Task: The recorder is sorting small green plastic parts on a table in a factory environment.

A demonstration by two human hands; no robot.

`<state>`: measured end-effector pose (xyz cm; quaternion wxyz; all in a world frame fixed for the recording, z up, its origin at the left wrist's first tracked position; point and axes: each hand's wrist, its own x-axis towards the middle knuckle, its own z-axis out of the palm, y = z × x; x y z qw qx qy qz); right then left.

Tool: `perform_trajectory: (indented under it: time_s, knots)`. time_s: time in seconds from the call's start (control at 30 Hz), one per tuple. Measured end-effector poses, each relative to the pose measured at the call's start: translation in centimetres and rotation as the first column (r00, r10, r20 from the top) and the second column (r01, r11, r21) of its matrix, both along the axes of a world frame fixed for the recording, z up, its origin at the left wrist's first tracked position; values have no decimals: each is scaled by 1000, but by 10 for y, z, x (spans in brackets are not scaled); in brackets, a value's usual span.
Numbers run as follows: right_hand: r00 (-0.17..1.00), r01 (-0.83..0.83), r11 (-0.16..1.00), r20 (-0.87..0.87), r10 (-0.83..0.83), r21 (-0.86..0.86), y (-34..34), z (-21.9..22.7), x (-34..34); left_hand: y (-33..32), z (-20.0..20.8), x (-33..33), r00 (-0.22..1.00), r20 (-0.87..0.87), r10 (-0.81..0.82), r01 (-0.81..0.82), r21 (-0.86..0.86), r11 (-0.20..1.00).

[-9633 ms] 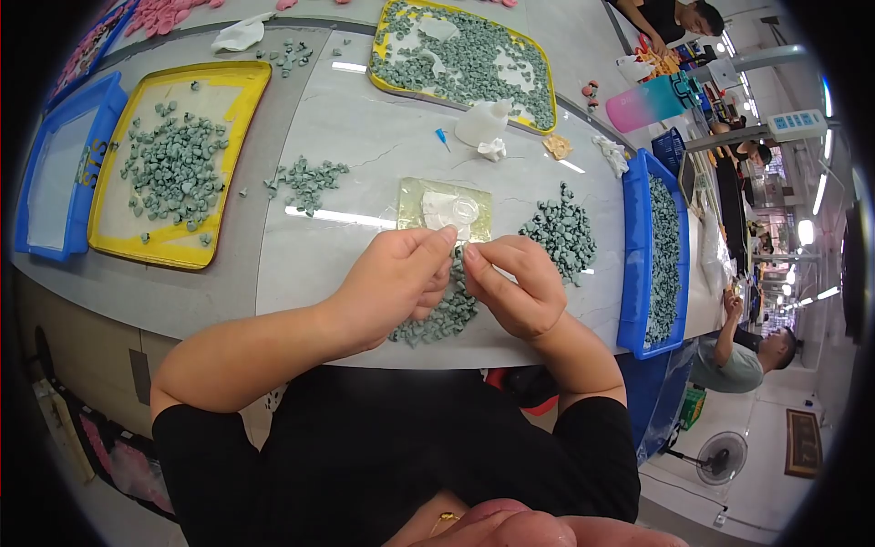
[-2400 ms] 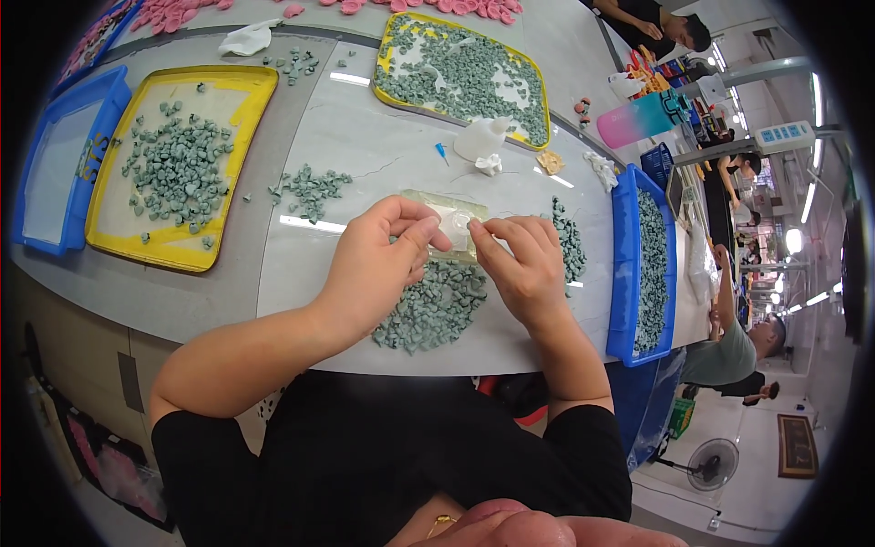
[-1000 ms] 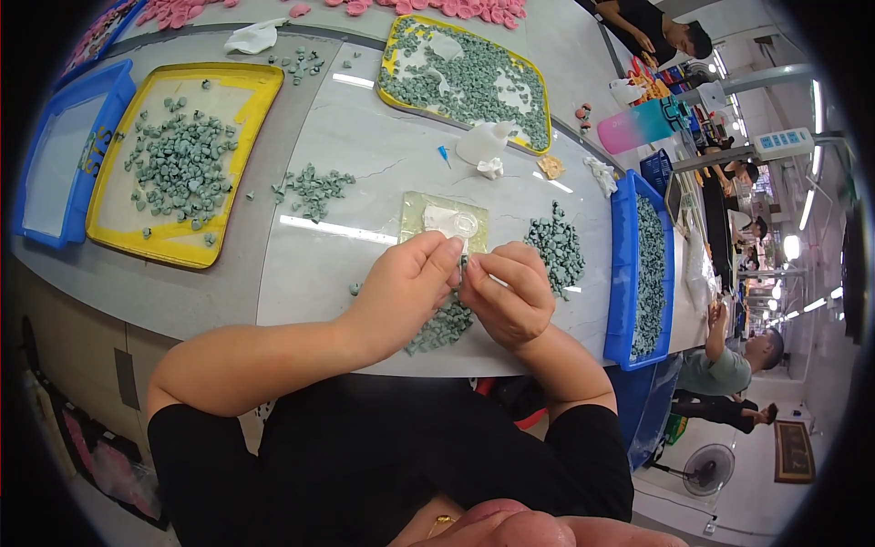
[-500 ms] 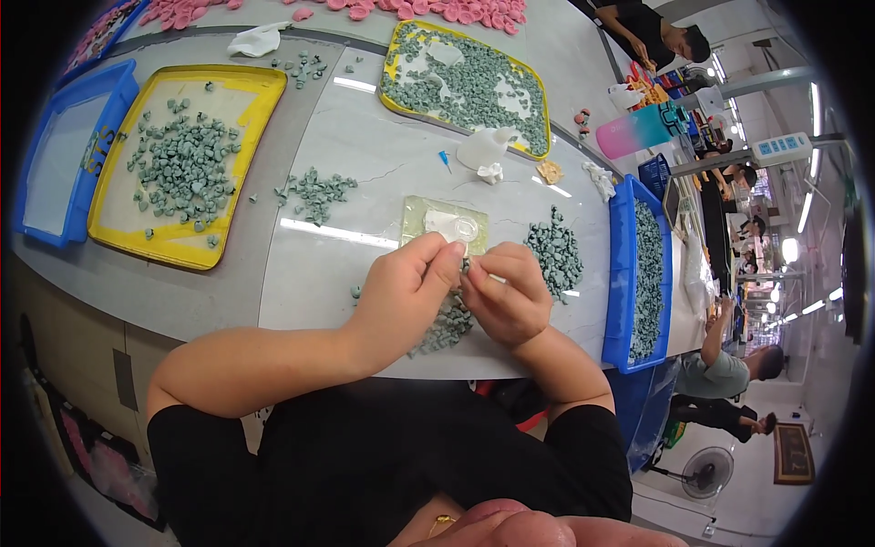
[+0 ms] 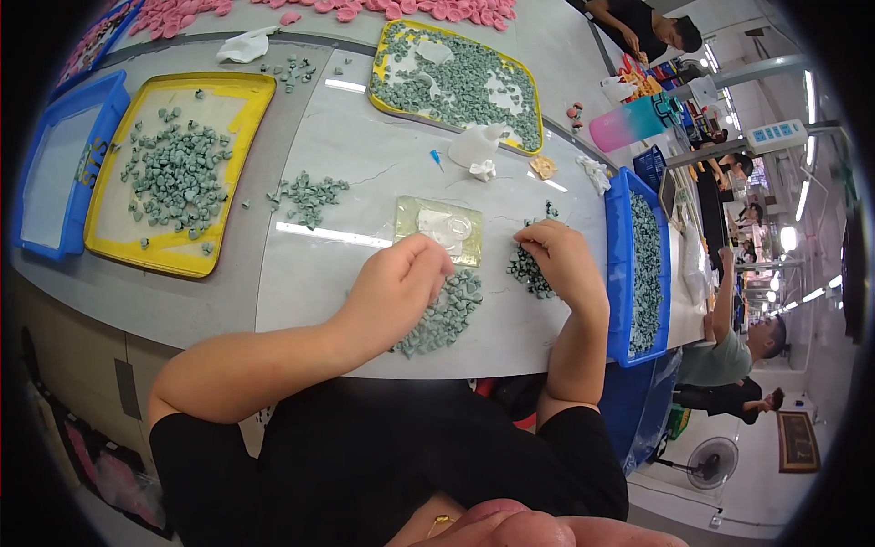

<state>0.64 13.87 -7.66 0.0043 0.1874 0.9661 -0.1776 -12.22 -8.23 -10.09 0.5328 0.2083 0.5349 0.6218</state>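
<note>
My left hand [image 5: 410, 273] is closed, its fingers curled beside a heap of small grey-green pieces [image 5: 451, 314]; whatever it holds is hidden. To the right, my right hand [image 5: 563, 260] reaches over a darker heap of similar pieces [image 5: 527, 273], thumb and fingers pinched at its far side. I cannot make out what is between those fingertips. Just beyond the left hand lies a flat greenish pad [image 5: 469, 251] with a white, clear-looking patch on it. Further left is a small loose cluster of green pieces [image 5: 310, 196].
Yellow-rimmed trays of green pieces stand at left [image 5: 219, 219] and far centre [image 5: 538, 118]. A blue bin [image 5: 620, 273] borders the right side. A white bottle [image 5: 474, 144], a blue tip [image 5: 437, 158] and a pink-teal drinking bottle [image 5: 629, 125] stand beyond the pad. Other people work at right.
My hands, together over the near heap before, have parted. The right moved right to the darker heap; the left shifted slightly left and down, uncovering more of the pad and near heap.
</note>
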Motion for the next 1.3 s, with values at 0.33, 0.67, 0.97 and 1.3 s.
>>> perform_trajectory:
  time_s: [0.33, 0.67, 0.97, 1.3]
  knots:
    - [994, 104, 994, -39, -104, 11, -6, -17, 0, 7, -1, -6, 940, 313, 137, -170, 81, 982]
    - [751, -363, 911, -519, 409, 195, -59, -2, -18, 15, -6, 4, 978, 210, 12, -21, 41, 999]
    - [707, -302, 938, -621, 338, 167, -60, -11, -13, 20, -8, 8, 988, 152, 31, -46, 91, 995]
    - [735, -324, 928, -570, 368, 182, -54, -14, -14, 18, -12, 5, 997, -36, 68, -66, 47, 997]
